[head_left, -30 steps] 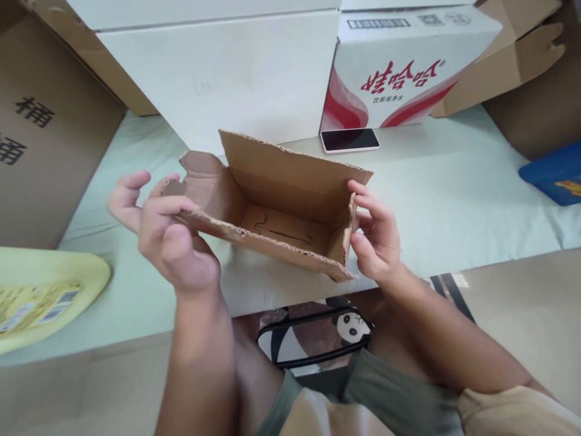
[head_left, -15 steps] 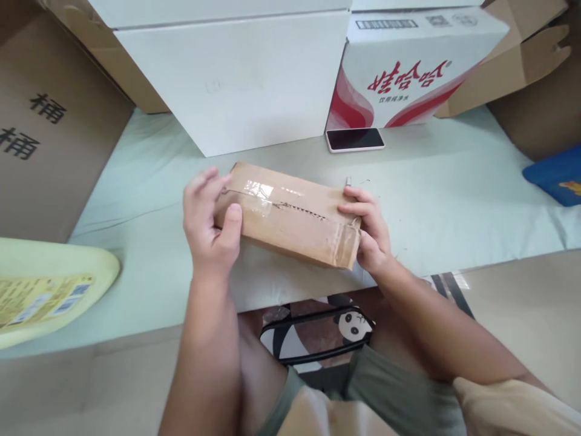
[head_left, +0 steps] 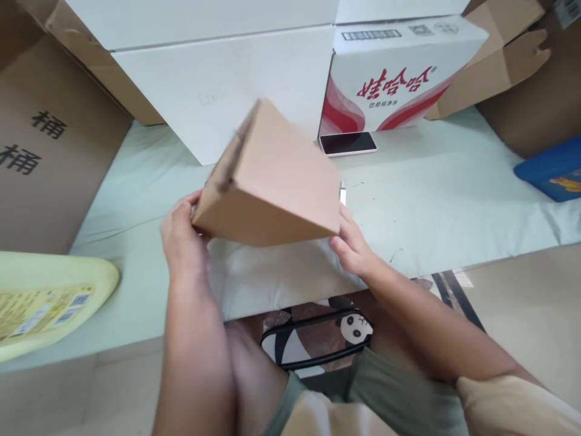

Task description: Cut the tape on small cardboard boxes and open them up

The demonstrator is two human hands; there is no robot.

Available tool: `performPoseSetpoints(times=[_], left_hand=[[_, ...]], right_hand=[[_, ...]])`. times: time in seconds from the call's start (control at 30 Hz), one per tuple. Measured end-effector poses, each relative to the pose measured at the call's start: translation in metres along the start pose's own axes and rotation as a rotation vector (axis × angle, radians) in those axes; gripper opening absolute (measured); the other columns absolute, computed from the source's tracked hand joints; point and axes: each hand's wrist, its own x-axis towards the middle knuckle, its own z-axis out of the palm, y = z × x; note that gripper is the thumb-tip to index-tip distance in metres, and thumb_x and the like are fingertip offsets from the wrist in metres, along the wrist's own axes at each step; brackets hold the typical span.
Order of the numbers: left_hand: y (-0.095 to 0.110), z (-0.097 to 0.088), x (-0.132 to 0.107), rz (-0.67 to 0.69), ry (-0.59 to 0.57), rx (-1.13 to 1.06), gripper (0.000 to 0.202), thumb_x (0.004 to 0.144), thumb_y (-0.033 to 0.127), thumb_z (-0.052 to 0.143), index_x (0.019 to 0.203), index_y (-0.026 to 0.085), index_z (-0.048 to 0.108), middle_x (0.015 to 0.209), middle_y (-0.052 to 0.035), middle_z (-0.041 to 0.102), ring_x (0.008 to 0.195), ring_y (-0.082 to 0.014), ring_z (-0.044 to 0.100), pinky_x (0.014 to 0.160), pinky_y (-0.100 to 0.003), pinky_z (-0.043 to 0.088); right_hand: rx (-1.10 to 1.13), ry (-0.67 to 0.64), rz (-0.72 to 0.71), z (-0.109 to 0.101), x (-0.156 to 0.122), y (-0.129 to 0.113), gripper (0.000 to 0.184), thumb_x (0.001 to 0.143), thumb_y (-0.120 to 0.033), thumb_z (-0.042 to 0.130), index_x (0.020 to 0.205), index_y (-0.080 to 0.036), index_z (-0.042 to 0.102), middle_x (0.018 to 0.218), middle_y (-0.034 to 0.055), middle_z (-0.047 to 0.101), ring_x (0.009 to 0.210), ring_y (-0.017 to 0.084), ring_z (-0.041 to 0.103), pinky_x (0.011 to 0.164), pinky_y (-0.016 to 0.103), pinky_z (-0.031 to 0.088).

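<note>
A brown cardboard box (head_left: 281,175) is held tilted above the cloth-covered table, its plain sides toward me and its taped face out of sight. My left hand (head_left: 186,227) is closed on its lower left end; part of the fingers is hidden behind the cardboard. At the lower right corner my right hand (head_left: 351,242) grips the box, with the thumb near the bottom edge. Just beyond that hand lies a small slim pale object (head_left: 342,192), partly covered by it.
Behind the box stand a large white carton (head_left: 254,66) and a red-and-white water carton (head_left: 385,91), with a phone (head_left: 348,143) before it. A yellow-green bottle (head_left: 59,266) lies left, near a big brown carton (head_left: 59,169). A blue object (head_left: 551,169) sits right.
Both hands have lifted and turned the box, so the taped, torn face has swung out of sight and plain sides show. My left hand has shifted lower on its end.
</note>
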Motion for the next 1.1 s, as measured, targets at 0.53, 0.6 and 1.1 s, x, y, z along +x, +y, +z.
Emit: performPoseSetpoints(times=[0.53, 0.6, 1.1], left_hand=[[0.003, 0.001, -0.014, -0.3, -0.525, 0.499, 0.042, 0.076, 0.059, 0.074, 0.089, 0.019, 0.071, 0.083, -0.0093, 0.075, 0.066, -0.0211, 0.067, 0.056, -0.029, 0.046], [-0.005, 0.003, -0.005, -0.077, -0.19, 0.24, 0.052, 0.076, 0.063, 0.069, 0.109, 0.022, 0.068, 0.109, -0.0116, 0.074, 0.093, -0.0256, 0.07, 0.07, -0.034, 0.052], [-0.017, 0.011, -0.006, 0.304, -0.495, -0.084, 0.068, 0.066, 0.065, 0.088, 0.119, 0.032, 0.061, 0.118, -0.0053, 0.062, 0.099, -0.0244, 0.06, 0.081, -0.038, 0.054]], right_hand=[[0.049, 0.178, 0.048, -0.015, 0.002, -0.017, 0.028, 0.1, -0.048, 0.059, 0.114, -0.031, 0.076, 0.15, 0.007, 0.061, 0.141, 0.031, 0.059, 0.121, 0.058, 0.047], [0.111, 0.063, 0.014, -0.012, 0.003, -0.02, 0.029, 0.1, -0.047, 0.06, 0.12, -0.032, 0.075, 0.155, 0.0075, 0.056, 0.143, 0.031, 0.058, 0.12, 0.057, 0.049], [0.186, -0.129, -0.048, -0.004, 0.004, -0.021, 0.033, 0.103, -0.052, 0.051, 0.12, -0.029, 0.069, 0.157, 0.0113, 0.051, 0.143, 0.03, 0.056, 0.118, 0.055, 0.05]])
